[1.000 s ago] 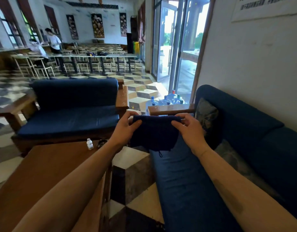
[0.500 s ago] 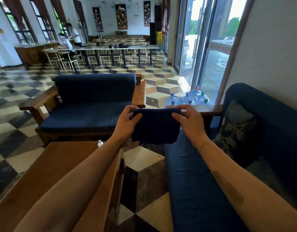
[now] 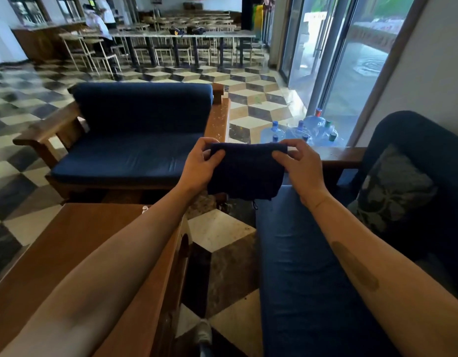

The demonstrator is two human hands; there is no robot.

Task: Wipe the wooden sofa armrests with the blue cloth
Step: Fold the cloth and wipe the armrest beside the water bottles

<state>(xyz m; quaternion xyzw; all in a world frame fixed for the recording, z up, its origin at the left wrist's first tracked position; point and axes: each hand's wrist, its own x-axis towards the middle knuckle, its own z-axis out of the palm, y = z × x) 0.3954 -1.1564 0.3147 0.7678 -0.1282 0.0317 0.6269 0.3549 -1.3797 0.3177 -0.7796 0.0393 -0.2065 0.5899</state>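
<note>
far left, the wooden armrest point(image 3: 46, 130) of the facing sofa point(image 3: 135, 140) juts toward the checkered floor point(image 3: 21, 104); the same sofa has a second wooden armrest point(image 3: 219, 119) on its right end, so two show on it, with one dark blue seat cushion and one back cushion between them. in front of it, low and left, stands one wooden table point(image 3: 68, 243), and a small white bottle cap point(image 3: 145, 208) peeks just past the left forearm at the table's far edge.

in the middle, two bare arms reach forward. the left hand point(image 3: 199, 167) pinches the upper left corner of the cloth point(image 3: 246, 171), fingers curled narrow around the fabric. the cloth is one dark blue piece, folded, held up in the air and stretched between both hands, hanging down with a short thread at its lower edge; it touches no armrest. the right hand point(image 3: 301, 167) pinches the upper right corner in the same closed grip.

behind the cloth sit water jugs point(image 3: 304, 130) on the floor by the glass doors point(image 3: 333, 60), at least four caps showing; the exact count is hard to tell. right of the hands, a third wooden armrest point(image 3: 336, 154) belongs to the near sofa point(image 3: 300, 266), which carries one patterned pillow point(image 3: 390, 184). at the back, one long table point(image 3: 184, 34) with many chairs, and two people near the counter.
</note>
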